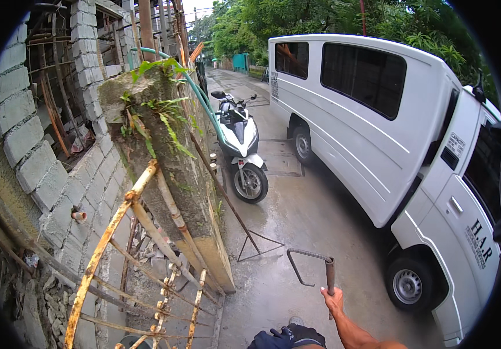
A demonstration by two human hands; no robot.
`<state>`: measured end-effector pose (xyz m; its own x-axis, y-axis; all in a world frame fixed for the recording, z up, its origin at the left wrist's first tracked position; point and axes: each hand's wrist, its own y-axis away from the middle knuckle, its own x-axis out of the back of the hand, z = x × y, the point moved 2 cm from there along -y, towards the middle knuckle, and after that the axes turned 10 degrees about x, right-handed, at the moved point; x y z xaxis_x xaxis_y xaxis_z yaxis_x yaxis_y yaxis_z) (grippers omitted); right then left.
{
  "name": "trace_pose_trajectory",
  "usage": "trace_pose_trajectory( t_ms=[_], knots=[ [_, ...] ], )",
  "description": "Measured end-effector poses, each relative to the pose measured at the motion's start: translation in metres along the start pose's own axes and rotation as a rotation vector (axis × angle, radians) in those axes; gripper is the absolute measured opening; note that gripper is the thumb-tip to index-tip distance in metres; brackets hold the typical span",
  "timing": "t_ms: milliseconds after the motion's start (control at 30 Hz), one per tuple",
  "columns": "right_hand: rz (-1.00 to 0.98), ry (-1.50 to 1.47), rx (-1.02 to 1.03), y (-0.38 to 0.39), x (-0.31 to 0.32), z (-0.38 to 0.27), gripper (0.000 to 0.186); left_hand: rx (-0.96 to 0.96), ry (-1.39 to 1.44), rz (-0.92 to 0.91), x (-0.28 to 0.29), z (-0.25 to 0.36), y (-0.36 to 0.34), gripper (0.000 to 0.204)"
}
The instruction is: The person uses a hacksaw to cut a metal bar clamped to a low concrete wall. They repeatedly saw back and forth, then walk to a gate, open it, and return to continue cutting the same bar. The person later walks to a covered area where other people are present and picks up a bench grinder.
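Note:
My right hand (333, 299) grips a rusty upright pipe (330, 272) at the lower middle right of the head view, fingers closed round it. A bent ribbed metal bar (308, 253) extends from the pipe's top to the left and turns down into an open hook shape above the wet pavement. My left hand is not in view. My dark-clothed legs (279, 340) show at the lower edge. Left of them stands a rusty metal gate (117, 230) with flaking paint, against a weathered concrete post (172, 186) with ferns.
A white van (361, 145) fills the right side. A white and black scooter (239, 142) is parked beside the post, near a thin rod on a triangular base (256, 247). An unfinished block wall (64, 180) with rubble is on the left. The wet lane (230, 78) runs back toward trees.

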<state>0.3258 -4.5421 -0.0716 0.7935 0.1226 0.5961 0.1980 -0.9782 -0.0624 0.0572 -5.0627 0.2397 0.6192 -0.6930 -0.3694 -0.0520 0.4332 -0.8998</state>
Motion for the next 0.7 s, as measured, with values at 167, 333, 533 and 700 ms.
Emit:
trace_pose_trajectory(
  t_ms=[167, 333, 533, 700],
  knots=[
    [0.084, -0.138, -0.122, -0.031, 0.039, 0.094, 0.038, -0.191, 0.276, -1.122, -0.207, 0.152, 0.031, 0.038],
    [0.193, -0.069, -0.198, -0.045, 0.116, 0.151, 0.035, -0.578, 0.451, -1.173, -0.322, 0.307, 0.03, 0.042],
    [0.314, -0.008, -0.385, -0.041, 0.157, 0.208, 0.036, -1.181, 0.811, -0.879, -0.418, 0.435, 0.047, 0.033],
    [0.408, 0.006, -0.536, -0.059, 0.157, 0.2, 0.041, -1.157, 1.208, -0.603, -0.48, 0.499, 0.108, 0.034]
  ],
)
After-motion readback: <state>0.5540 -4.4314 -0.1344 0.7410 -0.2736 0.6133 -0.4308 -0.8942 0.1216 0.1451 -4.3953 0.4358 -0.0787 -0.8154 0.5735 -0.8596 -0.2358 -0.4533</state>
